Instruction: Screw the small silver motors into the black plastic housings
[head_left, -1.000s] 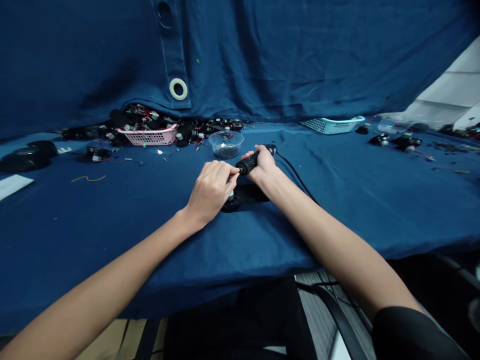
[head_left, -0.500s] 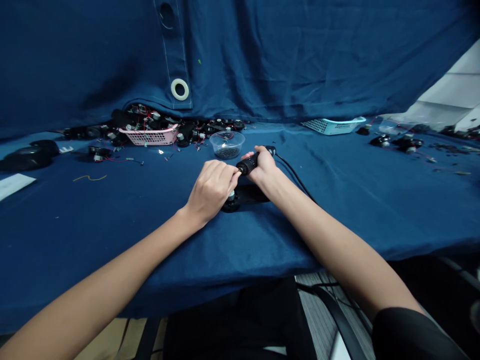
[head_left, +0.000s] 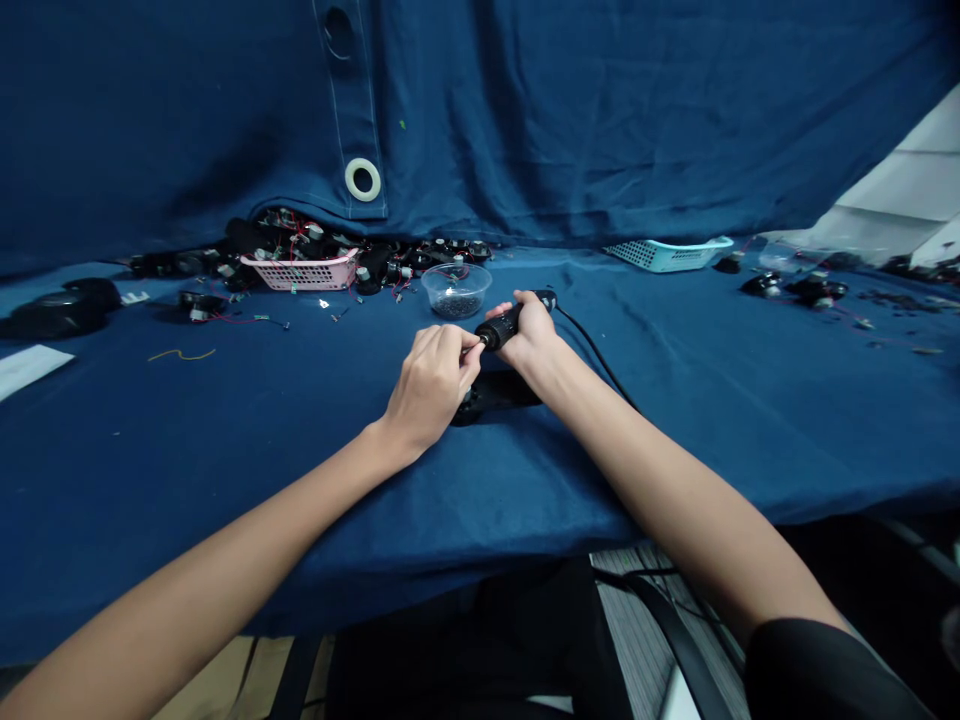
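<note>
My right hand (head_left: 531,328) is wrapped round a black corded electric screwdriver (head_left: 501,328), held almost level with its nose to the left. At that nose, my left hand (head_left: 431,385) pinches the thin screwdriver bit (head_left: 484,341) between thumb and fingers; whether a screw is there too is hidden. Below both hands a long black part (head_left: 510,390) lies on the blue cloth, its left end partly covered by my left hand. Just beyond the hands stands a clear round tub (head_left: 456,285) with small dark pieces, perhaps screws, in its bottom.
A pink basket (head_left: 300,275) heaped with wired black parts stands back left, with more parts around it. A light blue basket (head_left: 670,256) is back right. The screwdriver's cord (head_left: 596,352) runs behind my right forearm. A blue curtain (head_left: 600,120) hangs along the back.
My left fingers have shifted slightly and the hand has turned at the bit, covering the white piece on the black part. The right hand and screwdriver have hardly moved.
</note>
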